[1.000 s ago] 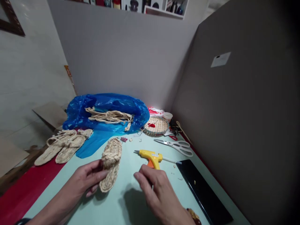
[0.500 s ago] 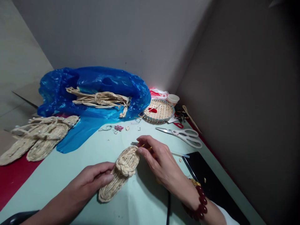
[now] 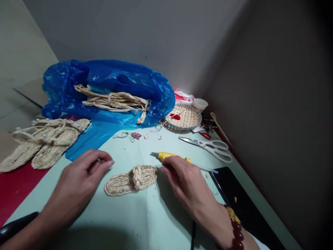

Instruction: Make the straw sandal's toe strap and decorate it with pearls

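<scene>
A small woven straw slipper [image 3: 119, 184] lies flat on the pale green table, its braided strap crossing the top. To its left hovers my left hand [image 3: 80, 184], apart from it, thumb and index tips together with nothing visible in them. My right hand [image 3: 184, 187] is beside the slipper's right end, empty, its thumb and index a little apart; whether the thumb touches the straw I cannot tell. Just beyond the right hand lies a yellow glue gun [image 3: 166, 155] with a metal nozzle and a clear glue stick at its back.
White-handled scissors [image 3: 208, 146] and a black tablet-like panel [image 3: 234, 194] lie on the right. Behind are a woven basket [image 3: 186, 118], a paper cup [image 3: 200, 104], a pink clip [image 3: 135, 135] and a blue plastic bag [image 3: 109, 74] with straw bundles. Pearl-trimmed straw sandals [image 3: 54, 142] lie at left.
My left hand has let go of the slipper and moved up and left. The slipper now lies flat, turned more level. My right hand has come off the glue gun, which shows more fully.
</scene>
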`<state>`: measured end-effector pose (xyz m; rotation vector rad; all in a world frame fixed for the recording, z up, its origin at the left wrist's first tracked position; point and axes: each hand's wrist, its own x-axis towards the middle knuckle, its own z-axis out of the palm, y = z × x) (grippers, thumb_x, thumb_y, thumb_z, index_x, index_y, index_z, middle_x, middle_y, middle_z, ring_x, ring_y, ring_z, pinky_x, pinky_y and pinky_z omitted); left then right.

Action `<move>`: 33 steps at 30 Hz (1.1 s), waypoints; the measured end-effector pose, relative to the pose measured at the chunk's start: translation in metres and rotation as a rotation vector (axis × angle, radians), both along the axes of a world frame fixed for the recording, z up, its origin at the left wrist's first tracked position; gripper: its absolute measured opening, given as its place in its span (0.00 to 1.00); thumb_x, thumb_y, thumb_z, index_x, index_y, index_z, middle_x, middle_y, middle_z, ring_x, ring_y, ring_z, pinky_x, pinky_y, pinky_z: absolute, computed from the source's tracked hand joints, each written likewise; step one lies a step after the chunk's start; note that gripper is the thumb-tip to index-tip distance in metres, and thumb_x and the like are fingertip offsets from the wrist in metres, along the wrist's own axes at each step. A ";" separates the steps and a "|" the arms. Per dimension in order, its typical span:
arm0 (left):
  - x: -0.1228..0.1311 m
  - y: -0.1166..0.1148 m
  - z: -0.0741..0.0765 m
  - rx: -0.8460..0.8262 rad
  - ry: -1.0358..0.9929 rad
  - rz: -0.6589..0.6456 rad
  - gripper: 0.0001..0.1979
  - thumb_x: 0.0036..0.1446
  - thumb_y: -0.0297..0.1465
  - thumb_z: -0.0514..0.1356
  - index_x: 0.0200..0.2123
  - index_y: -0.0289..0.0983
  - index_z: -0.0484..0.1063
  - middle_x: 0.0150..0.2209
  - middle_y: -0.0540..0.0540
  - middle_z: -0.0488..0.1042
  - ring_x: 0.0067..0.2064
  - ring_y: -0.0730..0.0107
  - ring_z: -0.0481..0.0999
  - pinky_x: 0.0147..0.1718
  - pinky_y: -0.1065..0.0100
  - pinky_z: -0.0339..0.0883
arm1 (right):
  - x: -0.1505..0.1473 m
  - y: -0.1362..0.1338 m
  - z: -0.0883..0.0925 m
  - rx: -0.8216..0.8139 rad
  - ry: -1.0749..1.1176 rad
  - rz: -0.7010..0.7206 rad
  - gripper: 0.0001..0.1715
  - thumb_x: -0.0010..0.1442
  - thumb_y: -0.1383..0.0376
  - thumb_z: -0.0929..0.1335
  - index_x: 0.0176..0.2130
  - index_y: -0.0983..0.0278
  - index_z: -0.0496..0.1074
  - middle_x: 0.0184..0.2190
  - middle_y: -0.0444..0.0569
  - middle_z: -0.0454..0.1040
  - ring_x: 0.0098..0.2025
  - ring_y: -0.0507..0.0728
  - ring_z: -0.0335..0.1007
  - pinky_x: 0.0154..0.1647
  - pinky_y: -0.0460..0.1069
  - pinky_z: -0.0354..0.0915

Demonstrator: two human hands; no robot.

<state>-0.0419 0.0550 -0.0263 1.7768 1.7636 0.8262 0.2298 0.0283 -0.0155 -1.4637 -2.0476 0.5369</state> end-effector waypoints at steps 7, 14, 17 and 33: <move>-0.008 -0.001 0.007 0.218 0.009 0.220 0.10 0.62 0.47 0.57 0.35 0.48 0.69 0.31 0.57 0.68 0.31 0.66 0.67 0.32 0.64 0.59 | 0.009 0.002 0.008 0.100 0.079 -0.128 0.16 0.74 0.66 0.61 0.32 0.61 0.64 0.23 0.41 0.67 0.22 0.52 0.60 0.26 0.48 0.56; -0.002 0.001 -0.001 0.046 0.029 -0.171 0.13 0.61 0.44 0.62 0.29 0.48 0.80 0.34 0.53 0.83 0.39 0.61 0.80 0.40 0.64 0.68 | 0.002 0.003 -0.002 0.149 0.088 0.090 0.12 0.70 0.74 0.62 0.47 0.65 0.73 0.40 0.51 0.79 0.41 0.57 0.72 0.43 0.51 0.67; 0.000 0.001 -0.007 0.005 0.050 -0.295 0.12 0.63 0.45 0.61 0.34 0.48 0.82 0.38 0.51 0.81 0.42 0.60 0.79 0.42 0.64 0.67 | -0.007 -0.001 0.000 0.178 0.084 0.214 0.13 0.72 0.72 0.64 0.53 0.64 0.73 0.44 0.51 0.80 0.44 0.58 0.71 0.47 0.53 0.67; 0.004 0.002 -0.012 -0.045 0.058 -0.399 0.15 0.66 0.39 0.54 0.40 0.41 0.80 0.41 0.46 0.78 0.45 0.56 0.77 0.47 0.58 0.65 | -0.029 0.001 -0.011 0.215 -0.209 0.390 0.22 0.76 0.61 0.62 0.63 0.68 0.67 0.63 0.53 0.74 0.63 0.60 0.69 0.68 0.60 0.59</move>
